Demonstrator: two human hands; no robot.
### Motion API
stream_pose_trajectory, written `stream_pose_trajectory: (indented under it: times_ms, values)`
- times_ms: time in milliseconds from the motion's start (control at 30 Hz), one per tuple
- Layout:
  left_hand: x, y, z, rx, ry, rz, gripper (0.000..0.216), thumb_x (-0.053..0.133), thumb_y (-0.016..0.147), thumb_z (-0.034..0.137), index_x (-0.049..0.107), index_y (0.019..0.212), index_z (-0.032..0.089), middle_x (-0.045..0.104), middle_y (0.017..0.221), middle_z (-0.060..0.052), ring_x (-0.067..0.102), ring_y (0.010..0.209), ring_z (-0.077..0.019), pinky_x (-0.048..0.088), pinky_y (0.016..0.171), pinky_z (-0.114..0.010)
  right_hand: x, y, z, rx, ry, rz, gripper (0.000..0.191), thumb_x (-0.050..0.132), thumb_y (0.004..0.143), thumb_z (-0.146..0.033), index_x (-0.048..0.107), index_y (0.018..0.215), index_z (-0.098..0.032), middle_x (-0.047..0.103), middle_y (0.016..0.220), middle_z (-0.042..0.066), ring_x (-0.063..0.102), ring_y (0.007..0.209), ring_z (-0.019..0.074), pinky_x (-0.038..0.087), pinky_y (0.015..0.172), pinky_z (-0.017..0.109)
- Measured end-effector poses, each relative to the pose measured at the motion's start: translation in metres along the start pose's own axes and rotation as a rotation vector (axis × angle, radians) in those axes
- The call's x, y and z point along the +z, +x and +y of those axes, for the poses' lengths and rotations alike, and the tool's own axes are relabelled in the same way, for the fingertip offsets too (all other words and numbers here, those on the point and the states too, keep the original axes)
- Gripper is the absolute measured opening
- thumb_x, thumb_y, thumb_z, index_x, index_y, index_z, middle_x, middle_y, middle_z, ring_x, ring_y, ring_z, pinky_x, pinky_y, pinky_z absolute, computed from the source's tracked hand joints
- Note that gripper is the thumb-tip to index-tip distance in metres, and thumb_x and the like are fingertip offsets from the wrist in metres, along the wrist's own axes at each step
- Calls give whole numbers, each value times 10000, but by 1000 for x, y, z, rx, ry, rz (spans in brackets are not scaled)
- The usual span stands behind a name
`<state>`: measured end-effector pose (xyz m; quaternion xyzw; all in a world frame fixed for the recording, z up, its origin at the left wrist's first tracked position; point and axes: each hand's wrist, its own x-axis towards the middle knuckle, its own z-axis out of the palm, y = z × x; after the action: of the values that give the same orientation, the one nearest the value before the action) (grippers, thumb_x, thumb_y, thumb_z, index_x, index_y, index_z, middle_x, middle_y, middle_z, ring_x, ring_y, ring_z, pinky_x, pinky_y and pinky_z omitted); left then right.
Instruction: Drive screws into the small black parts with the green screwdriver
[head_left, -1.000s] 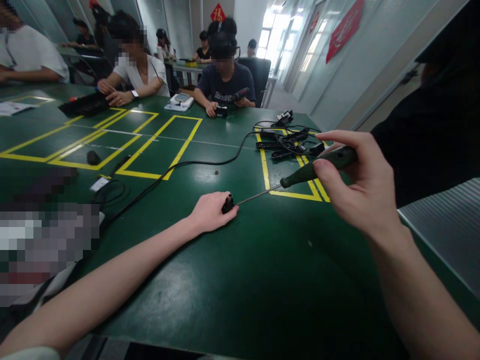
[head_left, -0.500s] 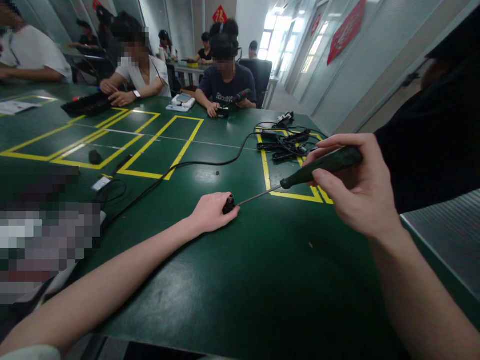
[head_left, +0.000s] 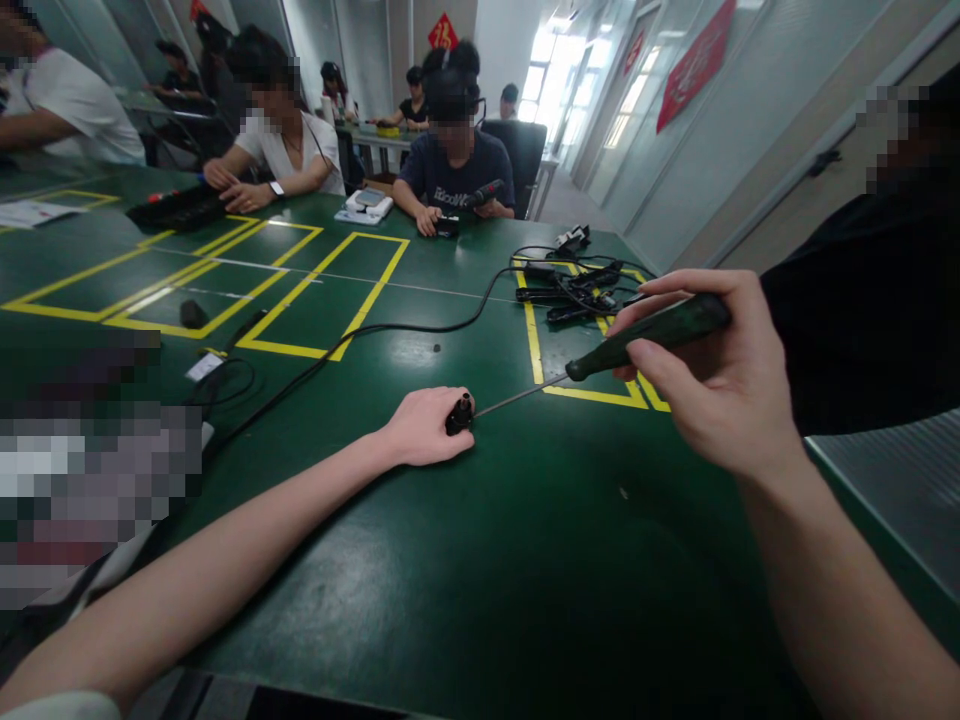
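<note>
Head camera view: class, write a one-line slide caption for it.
In the right grip, a screwdriver points at a small black part in the left grip, over a green table.

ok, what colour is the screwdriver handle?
The screwdriver handle looks dark green, nearly black in places. Best seen in the head view, the only one.

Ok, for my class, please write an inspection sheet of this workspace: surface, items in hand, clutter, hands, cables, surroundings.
Surface: green table, marked with yellow tape.
Items in hand: screwdriver, its tip at a small black part; contact unclear.
Clutter: jumbled black parts farther off; dark block at left.
Hands: left hand grips the small black part; right hand holds the screwdriver by its handle.
Cables: black cable runs leftward from the jumble.
Surroundings: person in dark blue seated across; red sign on the right.
</note>
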<state>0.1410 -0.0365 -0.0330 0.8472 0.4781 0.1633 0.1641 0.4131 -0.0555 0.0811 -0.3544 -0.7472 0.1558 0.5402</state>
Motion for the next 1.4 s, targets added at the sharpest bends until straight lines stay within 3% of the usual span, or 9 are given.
stream_pose_trajectory:
  times_ms: [167, 400, 667, 833, 1067, 1400]
  values:
    - [1, 0, -5, 38, -33, 21, 164, 616, 887, 359, 680, 965, 230, 779, 978, -39, 724, 887, -238, 537, 821, -341, 4, 1, 1, -10, 50, 19, 356, 736, 868, -198, 598, 1182, -294, 718, 947, -8, 724, 748, 166, 663, 573, 288]
    - [2, 2, -2, -72, 85, 24, 353, 575, 995, 555, 628, 900, 220, 699, 727, -18, 685, 678, -220, 417, 620, -292, 4, 1, -2, -31, 21, 76, 342, 738, 867, -229, 593, 1171, -282, 721, 938, 2, 740, 802, 186, 674, 625, 311]
    - [6, 1, 0, -97, 136, 63, 414, 606, 981, 629, 625, 907, 222, 716, 740, -43, 733, 737, -266, 451, 640, -305, 3, 4, -5, -117, 35, 141, 301, 775, 839, -233, 624, 1098, -260, 723, 867, -6, 717, 688, 169, 645, 543, 296]
    - [5, 1, 0, -69, 113, 43, 384, 604, 972, 599, 656, 947, 219, 738, 769, -51, 736, 744, -270, 467, 658, -316, 3, 4, -6, -116, 30, 133, 296, 776, 842, -239, 626, 1097, -264, 718, 866, -2, 719, 694, 175, 642, 541, 302]
    - [0, -1, 2, -31, 85, 2, 216, 617, 912, 420, 690, 955, 221, 776, 857, -53, 746, 813, -267, 514, 736, -337, 3, 3, -6, -127, 55, 121, 312, 774, 832, -211, 633, 1107, -258, 726, 859, -7, 711, 666, 169, 640, 531, 299]
    - [2, 1, 6, -11, 182, -14, 336, 571, 1009, 526, 660, 969, 205, 768, 816, -71, 744, 776, -269, 507, 699, -327, 3, 2, -7, -155, 63, 95, 345, 771, 826, -174, 661, 1141, -261, 736, 890, -2, 739, 741, 174, 654, 563, 284]
